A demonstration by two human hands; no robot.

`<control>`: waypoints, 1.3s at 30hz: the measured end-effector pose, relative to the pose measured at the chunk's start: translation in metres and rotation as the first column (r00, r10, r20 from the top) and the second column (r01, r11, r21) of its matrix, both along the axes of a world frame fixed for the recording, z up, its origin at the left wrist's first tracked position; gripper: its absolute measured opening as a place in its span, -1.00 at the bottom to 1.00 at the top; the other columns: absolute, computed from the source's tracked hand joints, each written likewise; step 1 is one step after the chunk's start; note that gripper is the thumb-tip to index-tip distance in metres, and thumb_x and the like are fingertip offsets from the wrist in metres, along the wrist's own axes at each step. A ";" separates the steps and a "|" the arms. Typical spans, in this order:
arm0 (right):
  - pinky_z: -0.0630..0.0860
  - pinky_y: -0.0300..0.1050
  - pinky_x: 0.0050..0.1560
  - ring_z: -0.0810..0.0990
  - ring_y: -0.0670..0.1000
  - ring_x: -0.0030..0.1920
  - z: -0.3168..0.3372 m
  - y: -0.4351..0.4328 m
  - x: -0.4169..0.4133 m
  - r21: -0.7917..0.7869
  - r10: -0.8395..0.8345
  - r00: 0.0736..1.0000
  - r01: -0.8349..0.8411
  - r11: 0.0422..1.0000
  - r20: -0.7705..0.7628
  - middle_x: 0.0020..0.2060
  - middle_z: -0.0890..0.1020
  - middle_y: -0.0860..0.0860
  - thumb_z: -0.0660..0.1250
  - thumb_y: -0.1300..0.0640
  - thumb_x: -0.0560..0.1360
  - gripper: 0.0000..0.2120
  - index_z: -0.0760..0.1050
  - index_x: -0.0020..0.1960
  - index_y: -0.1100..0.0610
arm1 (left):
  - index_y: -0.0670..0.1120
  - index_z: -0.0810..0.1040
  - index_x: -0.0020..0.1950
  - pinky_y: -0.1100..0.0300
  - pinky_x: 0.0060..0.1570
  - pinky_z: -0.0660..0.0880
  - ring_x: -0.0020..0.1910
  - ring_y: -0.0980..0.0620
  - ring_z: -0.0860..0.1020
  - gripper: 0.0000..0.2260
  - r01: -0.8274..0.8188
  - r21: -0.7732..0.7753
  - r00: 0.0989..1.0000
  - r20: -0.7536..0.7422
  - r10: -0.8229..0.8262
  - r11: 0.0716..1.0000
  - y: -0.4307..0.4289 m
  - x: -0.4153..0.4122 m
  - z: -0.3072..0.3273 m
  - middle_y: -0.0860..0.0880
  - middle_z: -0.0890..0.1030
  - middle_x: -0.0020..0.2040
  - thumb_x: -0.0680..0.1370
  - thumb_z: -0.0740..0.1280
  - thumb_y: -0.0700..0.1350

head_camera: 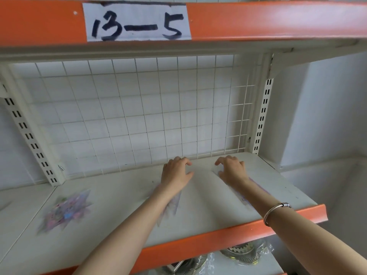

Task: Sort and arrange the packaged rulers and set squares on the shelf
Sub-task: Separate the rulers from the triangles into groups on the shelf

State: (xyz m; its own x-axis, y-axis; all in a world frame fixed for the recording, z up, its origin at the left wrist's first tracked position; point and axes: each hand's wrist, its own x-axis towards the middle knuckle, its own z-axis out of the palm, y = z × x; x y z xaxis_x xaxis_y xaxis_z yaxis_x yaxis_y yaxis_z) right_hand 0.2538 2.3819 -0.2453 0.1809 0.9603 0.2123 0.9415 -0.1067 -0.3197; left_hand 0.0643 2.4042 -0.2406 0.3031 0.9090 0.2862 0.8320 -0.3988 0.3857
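Reaching onto the shelf [208,207] near its back grid [139,116], the left hand [175,173] and right hand [231,169] rest arched-fingered on a clear packet [171,205] and a purple-edged packet [245,197], grip impossible to tell, a colourful pile [66,211] well to the left.

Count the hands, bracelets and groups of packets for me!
Hands: 2, left hand and right hand
Bracelets: 1, the bracelet
Packet groups (blurred): 3, colourful group, group under the left arm, group under the right hand
Total: 6
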 end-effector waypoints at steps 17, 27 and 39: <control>0.23 -0.01 0.23 0.43 0.07 0.20 0.017 0.017 -0.173 0.046 0.363 0.913 -0.377 0.925 0.187 0.14 0.53 0.04 0.22 0.35 0.44 -0.56 0.47 0.25 0.02 | 0.04 0.49 0.26 0.12 0.24 0.21 0.29 -0.05 0.37 -0.69 -0.471 0.041 0.863 -0.184 0.470 0.881 -0.063 -0.208 0.001 -0.01 0.45 0.27 0.57 0.24 0.10; 0.23 -0.03 0.21 0.42 0.06 0.23 0.013 -0.017 -0.368 0.031 0.576 0.799 -0.589 0.808 0.175 0.16 0.52 0.02 0.22 0.32 0.45 -0.58 0.48 0.24 -0.01 | 0.04 0.51 0.25 0.10 0.24 0.23 0.32 -0.07 0.36 -0.71 -0.664 0.051 0.727 -0.185 0.661 0.746 -0.132 -0.389 0.005 -0.01 0.45 0.31 0.57 0.25 0.07; 0.21 -0.04 0.19 0.40 0.07 0.25 -0.002 -0.050 -0.545 -0.022 0.691 0.714 -0.694 0.720 0.112 0.18 0.50 0.03 0.21 0.31 0.47 -0.60 0.47 0.25 0.02 | 0.05 0.47 0.30 0.04 0.27 0.25 0.32 -0.08 0.37 -0.69 -0.735 0.012 0.660 -0.216 0.720 0.678 -0.173 -0.546 0.007 -0.03 0.44 0.31 0.57 0.26 0.04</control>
State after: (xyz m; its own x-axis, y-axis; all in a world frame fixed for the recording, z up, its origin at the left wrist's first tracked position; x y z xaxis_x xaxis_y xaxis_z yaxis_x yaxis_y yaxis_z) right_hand -0.2914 2.3315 -0.2472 -0.5577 0.8031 0.2097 0.7767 0.5941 -0.2094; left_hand -0.4812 2.2308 -0.2337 -0.4236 0.8774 0.2253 0.9021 0.3862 0.1922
